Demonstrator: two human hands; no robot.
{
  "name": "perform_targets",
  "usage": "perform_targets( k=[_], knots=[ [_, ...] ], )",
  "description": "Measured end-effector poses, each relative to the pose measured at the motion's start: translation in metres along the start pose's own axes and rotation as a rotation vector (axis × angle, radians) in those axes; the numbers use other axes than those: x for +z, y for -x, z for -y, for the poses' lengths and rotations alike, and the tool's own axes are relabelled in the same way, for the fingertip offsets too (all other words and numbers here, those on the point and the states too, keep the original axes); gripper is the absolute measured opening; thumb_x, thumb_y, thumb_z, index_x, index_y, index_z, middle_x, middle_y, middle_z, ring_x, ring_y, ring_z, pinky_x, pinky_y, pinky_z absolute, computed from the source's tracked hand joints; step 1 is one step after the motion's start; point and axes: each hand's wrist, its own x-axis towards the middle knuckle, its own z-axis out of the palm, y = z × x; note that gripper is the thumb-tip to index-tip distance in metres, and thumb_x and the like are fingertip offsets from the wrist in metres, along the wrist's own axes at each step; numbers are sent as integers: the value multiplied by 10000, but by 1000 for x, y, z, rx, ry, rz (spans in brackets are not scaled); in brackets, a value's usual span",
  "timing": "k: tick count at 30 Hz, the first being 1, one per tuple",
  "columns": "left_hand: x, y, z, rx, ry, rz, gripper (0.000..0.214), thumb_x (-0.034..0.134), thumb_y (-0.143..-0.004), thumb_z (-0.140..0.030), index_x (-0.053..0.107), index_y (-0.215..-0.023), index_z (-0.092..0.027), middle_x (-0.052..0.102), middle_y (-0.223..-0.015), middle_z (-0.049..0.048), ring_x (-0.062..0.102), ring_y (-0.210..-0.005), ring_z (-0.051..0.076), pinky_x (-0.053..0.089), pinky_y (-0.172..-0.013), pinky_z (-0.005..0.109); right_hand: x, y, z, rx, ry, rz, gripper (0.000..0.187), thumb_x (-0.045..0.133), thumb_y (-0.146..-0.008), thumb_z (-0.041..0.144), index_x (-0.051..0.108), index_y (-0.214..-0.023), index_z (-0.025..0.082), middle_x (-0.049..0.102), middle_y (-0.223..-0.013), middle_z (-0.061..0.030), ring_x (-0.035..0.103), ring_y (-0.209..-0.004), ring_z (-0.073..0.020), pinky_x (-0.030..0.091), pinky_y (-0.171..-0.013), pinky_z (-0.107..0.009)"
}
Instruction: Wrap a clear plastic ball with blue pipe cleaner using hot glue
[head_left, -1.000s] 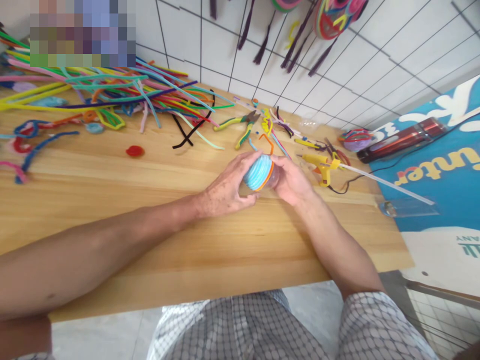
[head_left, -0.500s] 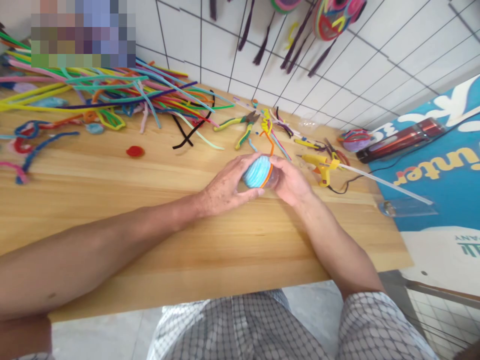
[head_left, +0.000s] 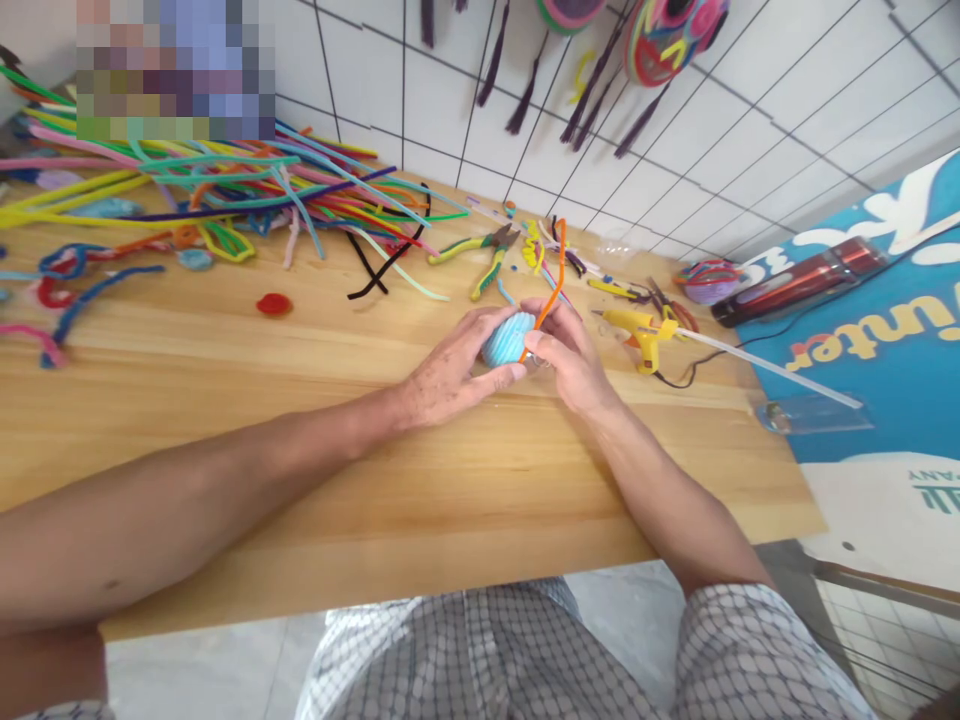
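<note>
A ball wrapped in light-blue pipe cleaner (head_left: 504, 341) sits between my two hands just above the wooden table. Its left side is cupped by my left hand (head_left: 459, 368), thumb below and fingers above. My right hand (head_left: 571, 355) grips the right side, with the thumb pressing where an orange pipe cleaner (head_left: 556, 285) meets the blue winding. The orange strand's free end sticks up and away, slightly bent. My right fingers and palm hide most of the ball's right part.
Behind the hands lie pliers (head_left: 489, 262) and a yellow coiled pipe cleaner (head_left: 532, 248). A yellow glue gun (head_left: 637, 330) with a cord is at right, near a dark red flask (head_left: 802, 280). Many pipe cleaners (head_left: 247, 190) heap at back left; a red disc (head_left: 274, 304) lies nearer.
The orange strand's free end has swung up and to the right. My right thumb has come over the front of the ball. My left hand keeps its hold.
</note>
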Motion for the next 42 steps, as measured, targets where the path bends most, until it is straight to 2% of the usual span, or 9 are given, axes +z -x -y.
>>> perform_targets(
  k=[5,9,17,22,30,37,42],
  knots=[
    [1,0,1,63,-13,-17,619,675,-1004,-453,454,-1538,-232,553,-1536,176,541,-1450,319,460,-1231,545,-2,0,-1,9,-9,42,461,850,-769,494,679,-1150,302,743,-1193,-18,679,-1176,-263,579,-1030,-438],
    [2,1,3,109,-27,-19,629,698,-976,-411,452,-1527,-235,545,-1538,173,529,-1466,316,443,-1248,540,-3,-1,-2,33,-44,36,444,848,-784,500,686,-1152,311,752,-1189,-19,687,-1154,-253,595,-997,-422],
    [1,-1,-2,37,13,0,610,693,-993,-484,477,-1501,-224,567,-1543,184,568,-1437,327,474,-1214,536,-1,4,-2,9,29,71,514,865,-773,509,661,-1199,306,729,-1218,-19,672,-1095,-239,577,-951,-394],
    [1,-1,-4,60,11,7,547,675,-1001,-452,498,-1464,-222,575,-1546,183,566,-1454,319,472,-1223,541,-1,4,0,40,-37,56,420,845,-796,451,695,-1160,306,740,-1188,3,675,-1075,-210,562,-949,-356],
    [2,-1,-3,61,20,38,542,677,-996,-419,483,-1470,-241,534,-1616,185,549,-1482,311,458,-1238,566,0,2,-2,56,-28,30,358,844,-762,467,731,-1043,276,736,-1020,7,661,-980,-203,545,-926,-358],
    [1,-1,-4,48,-10,39,532,678,-988,-418,506,-1449,-217,567,-1569,187,563,-1460,315,473,-1223,555,0,4,-1,21,-46,28,316,826,-792,444,744,-1048,279,759,-1070,-4,677,-1051,-212,538,-983,-366],
    [2,0,-3,46,-8,40,534,676,-987,-399,493,-1455,-219,547,-1598,188,555,-1478,320,462,-1234,565,1,4,-4,27,-44,37,408,877,-759,506,729,-1063,278,747,-1041,-1,688,-1031,-218,563,-956,-375]
  ],
)
